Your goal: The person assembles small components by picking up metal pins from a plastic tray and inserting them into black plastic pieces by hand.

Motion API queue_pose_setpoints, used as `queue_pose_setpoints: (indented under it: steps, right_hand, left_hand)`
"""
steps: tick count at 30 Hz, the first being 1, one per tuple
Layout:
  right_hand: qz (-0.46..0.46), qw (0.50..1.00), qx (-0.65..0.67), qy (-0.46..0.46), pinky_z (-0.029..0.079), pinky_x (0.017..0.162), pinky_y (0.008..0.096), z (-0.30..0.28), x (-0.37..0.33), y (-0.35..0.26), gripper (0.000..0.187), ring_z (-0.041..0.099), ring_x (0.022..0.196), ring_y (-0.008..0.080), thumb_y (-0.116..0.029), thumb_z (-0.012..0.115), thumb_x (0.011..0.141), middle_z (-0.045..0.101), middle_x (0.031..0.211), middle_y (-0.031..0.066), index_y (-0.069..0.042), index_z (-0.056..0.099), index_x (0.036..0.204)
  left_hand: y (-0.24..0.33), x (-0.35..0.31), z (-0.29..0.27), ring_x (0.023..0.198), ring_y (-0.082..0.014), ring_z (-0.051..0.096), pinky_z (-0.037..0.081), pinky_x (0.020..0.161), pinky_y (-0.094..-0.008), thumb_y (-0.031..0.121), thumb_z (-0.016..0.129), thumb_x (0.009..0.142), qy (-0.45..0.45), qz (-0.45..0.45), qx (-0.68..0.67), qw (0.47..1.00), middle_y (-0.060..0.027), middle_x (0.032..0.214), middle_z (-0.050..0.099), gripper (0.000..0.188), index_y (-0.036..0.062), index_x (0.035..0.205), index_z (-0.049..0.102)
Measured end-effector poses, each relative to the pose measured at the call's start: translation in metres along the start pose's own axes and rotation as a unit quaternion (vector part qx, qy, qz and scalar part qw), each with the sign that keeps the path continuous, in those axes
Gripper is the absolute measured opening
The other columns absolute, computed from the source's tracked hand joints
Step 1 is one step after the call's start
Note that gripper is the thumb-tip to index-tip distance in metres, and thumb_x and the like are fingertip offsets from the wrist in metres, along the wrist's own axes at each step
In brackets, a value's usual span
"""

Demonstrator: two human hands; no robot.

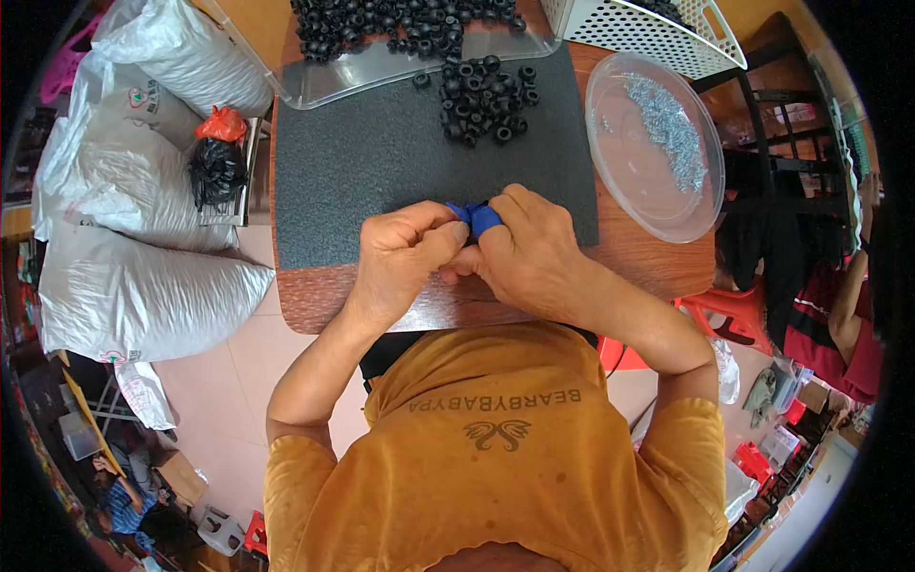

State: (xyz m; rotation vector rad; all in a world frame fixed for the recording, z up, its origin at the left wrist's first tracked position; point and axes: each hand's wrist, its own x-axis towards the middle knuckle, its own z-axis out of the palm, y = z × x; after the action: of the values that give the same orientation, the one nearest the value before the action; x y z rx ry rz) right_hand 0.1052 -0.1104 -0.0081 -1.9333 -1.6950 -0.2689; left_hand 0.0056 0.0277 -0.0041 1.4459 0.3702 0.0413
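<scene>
My left hand point(404, 255) and my right hand point(536, 250) meet at the near edge of the dark grey mat point(353, 181). The fingers of both are closed and pressed together, fingertip to fingertip. Blue wraps point(486, 219) show where the fingertips meet. A small dark bit appears between them, but the fingers hide most of it and its kind cannot be made out. Beyond my hands lies a loose pile of small black round parts point(486, 100) with hollow ends. Right of the mat is a round clear plastic lid or dish point(610, 195) with many tiny silvery-blue metal pieces point(672, 133).
A clear tray point(334, 88) full of black parts stands at the table's far side, beside a white perforated basket point(639, 38). Bulging white sacks point(143, 286) are stacked at left, near a black bag point(217, 172). A red stool point(729, 315) and another person point(839, 324) are at right.
</scene>
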Motion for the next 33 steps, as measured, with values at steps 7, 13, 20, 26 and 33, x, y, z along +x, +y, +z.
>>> queue_pose_setpoints:
  steps: [7,13,20,26,33]
  right_hand:
    - [0.213,0.949,0.230,0.005,0.042,0.048,0.0328,-0.017,0.002,0.001,0.029,0.053,0.057,0.0232,-0.024,0.065,0.077,0.054,0.061,0.0098,0.000,0.053,0.064]
    - [0.460,0.764,0.452,-0.038,0.042,0.045,0.0240,-0.024,0.015,0.001,0.028,0.055,0.052,0.0119,-0.022,0.065,0.080,0.059,0.061,0.0061,0.002,0.056,0.068]
    - [0.519,0.665,0.532,-0.071,0.042,0.046,0.0199,-0.021,0.018,0.001,0.020,0.055,0.055,0.0091,-0.018,0.068,0.078,0.061,0.068,0.0057,0.000,0.059,0.077]
    - [0.491,0.667,0.560,0.017,0.042,0.043,0.0212,-0.010,0.012,0.003,0.018,0.054,0.053,0.0097,-0.012,0.068,0.073,0.058,0.062,0.0046,-0.001,0.055,0.070]
    - [0.467,0.702,0.537,0.028,0.040,0.045,0.0223,-0.004,0.010,0.003,0.017,0.051,0.054,0.0074,-0.008,0.067,0.073,0.055,0.060,0.0026,-0.002,0.053,0.068]
  left_hand:
    - [-0.004,-0.002,0.002,0.055,-0.0073,0.055,0.045,0.048,-0.0188,0.004,0.057,0.084,0.042,-0.019,-0.113,0.992,-0.0046,0.065,0.060,0.010,-0.0045,0.082,0.061]
    - [-0.011,-0.004,0.002,0.051,-0.0101,0.054,0.042,0.045,-0.0258,-0.003,0.061,0.073,0.082,0.151,0.178,0.969,-0.0067,0.062,0.057,0.006,-0.0019,0.079,0.059]
    - [-0.007,-0.001,0.009,0.049,-0.0238,0.051,0.040,0.044,-0.0307,-0.006,0.063,0.067,0.104,0.357,0.328,0.869,-0.0091,0.060,0.051,0.013,0.0001,0.077,0.057]
    - [-0.015,-0.003,0.007,0.053,-0.0198,0.055,0.042,0.047,-0.0277,0.001,0.063,0.075,0.080,0.280,0.262,0.920,-0.0090,0.065,0.056,0.011,0.0001,0.084,0.057]
    - [-0.012,-0.010,0.008,0.061,-0.0079,0.056,0.046,0.054,-0.0181,0.012,0.055,0.089,0.063,0.076,-0.002,0.995,-0.0061,0.074,0.061,0.015,-0.0021,0.095,0.057]
